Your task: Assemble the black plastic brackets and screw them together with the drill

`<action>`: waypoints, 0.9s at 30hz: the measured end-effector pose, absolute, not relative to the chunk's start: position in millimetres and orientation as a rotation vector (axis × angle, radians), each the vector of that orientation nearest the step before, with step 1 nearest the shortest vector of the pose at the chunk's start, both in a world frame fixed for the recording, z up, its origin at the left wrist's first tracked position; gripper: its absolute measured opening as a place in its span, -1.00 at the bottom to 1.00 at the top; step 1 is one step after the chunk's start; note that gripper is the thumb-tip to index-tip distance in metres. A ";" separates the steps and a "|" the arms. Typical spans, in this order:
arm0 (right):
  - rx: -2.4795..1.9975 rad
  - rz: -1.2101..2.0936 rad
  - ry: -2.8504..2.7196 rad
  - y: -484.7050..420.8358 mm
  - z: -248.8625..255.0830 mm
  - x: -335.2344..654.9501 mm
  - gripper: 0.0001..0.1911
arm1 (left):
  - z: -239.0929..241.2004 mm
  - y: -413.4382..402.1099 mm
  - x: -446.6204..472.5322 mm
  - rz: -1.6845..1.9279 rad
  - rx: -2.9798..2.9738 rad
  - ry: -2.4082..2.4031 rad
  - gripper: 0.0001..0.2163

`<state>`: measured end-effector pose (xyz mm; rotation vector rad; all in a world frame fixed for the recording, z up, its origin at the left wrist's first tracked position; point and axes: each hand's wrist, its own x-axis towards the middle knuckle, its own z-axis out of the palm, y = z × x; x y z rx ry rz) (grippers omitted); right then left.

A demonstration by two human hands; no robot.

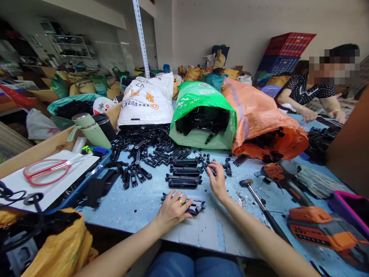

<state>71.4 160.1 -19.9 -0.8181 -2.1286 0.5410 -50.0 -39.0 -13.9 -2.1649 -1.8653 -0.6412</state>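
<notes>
My left hand [174,207] lies over a long black plastic part [197,207] at the table's front edge, with fingers and thumb around it; much of the part is hidden under the palm. Farther right, my right hand [217,180] reaches forward, thumb and fingers closed at the tip of a small slim black part [205,166]. Just left of it, several similar long black assemblies [184,181] lie in a stacked row. Loose black link-shaped pieces [138,173] are spread to the left of that row.
White [147,100], green [201,94] and orange [256,111] sacks line the back. A hammer [259,202] and cordless drill [308,215] lie right. Red scissors [47,171], a blue tray [72,198] and a green flask [90,130] are left. Another person [308,92] works at far right.
</notes>
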 end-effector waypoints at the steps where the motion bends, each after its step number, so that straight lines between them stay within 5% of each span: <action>1: -0.877 0.458 -2.213 184.9 -16.9 67.8 -0.73 | -16.7 -34.5 -57.5 -0.551 -2.177 -1.917 -0.61; 14: -1.390 0.295 -2.300 390.9 0.8 -46.2 -0.55 | -9.1 4.7 -94.4 -0.688 -1.968 -2.164 -0.49; 19: -1.484 0.305 -2.240 421.9 3.3 -80.3 -0.54 | -3.5 -9.5 -113.7 -0.777 -1.792 -2.251 -0.64; 27: -1.404 0.413 -2.210 421.6 15.3 -65.0 -0.47 | -6.2 42.7 -214.4 -0.344 -1.417 -2.597 -0.70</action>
